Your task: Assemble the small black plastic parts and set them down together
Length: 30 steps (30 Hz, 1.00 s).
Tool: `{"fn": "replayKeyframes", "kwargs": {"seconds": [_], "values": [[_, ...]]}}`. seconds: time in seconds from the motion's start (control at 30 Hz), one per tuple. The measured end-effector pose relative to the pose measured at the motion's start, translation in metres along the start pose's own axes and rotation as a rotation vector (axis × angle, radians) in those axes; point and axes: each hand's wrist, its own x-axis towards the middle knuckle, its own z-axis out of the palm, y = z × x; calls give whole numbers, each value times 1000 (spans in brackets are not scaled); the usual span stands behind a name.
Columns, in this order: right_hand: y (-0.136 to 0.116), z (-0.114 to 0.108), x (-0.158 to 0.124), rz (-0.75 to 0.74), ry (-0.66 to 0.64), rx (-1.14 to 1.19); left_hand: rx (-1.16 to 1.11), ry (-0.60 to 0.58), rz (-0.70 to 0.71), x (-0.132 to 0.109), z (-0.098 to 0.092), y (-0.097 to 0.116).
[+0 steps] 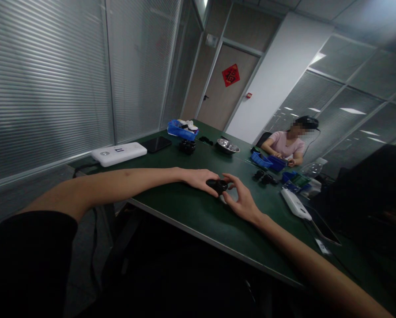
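A small round black part (217, 185) sits on the dark green table (198, 212) between both my hands. My left hand (198, 179) lies on the table with its fingers closed on the part's left side. My right hand (240, 199) curls its thumb and fingers round the part's right side. What the part is I cannot make out; it is dark and small.
A white flat device (118, 153) and a black phone (156, 143) lie at the left edge. Farther back: a blue bin (182, 129), black parts (187, 146), a metal bowl (227, 145). Another person (288, 145) works at blue trays (269, 161). A white device (296, 204) lies right.
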Motion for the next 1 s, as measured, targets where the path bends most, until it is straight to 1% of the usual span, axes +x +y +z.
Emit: {"fn": "replayKeyframes", "kwargs": {"seconds": [0.17,0.33,0.5,0.67,0.9,1.0], "values": [[0,0,1,38,38,-6,5,8,9,0,0,0],[-3,-1,0,7,11,15,-8,0,-10,-1,-1,2],[-4,-1,2,59,36,-9,3,-1,0,-1,-2,4],[-4,-2,1,20,2,27,2,3,-30,-2,-3,6],[-3,0,3,86,39,42,-6,11,22,-1,-1,2],[-4,-1,3,65,19,70,-8,19,24,-1,0,0]]}}
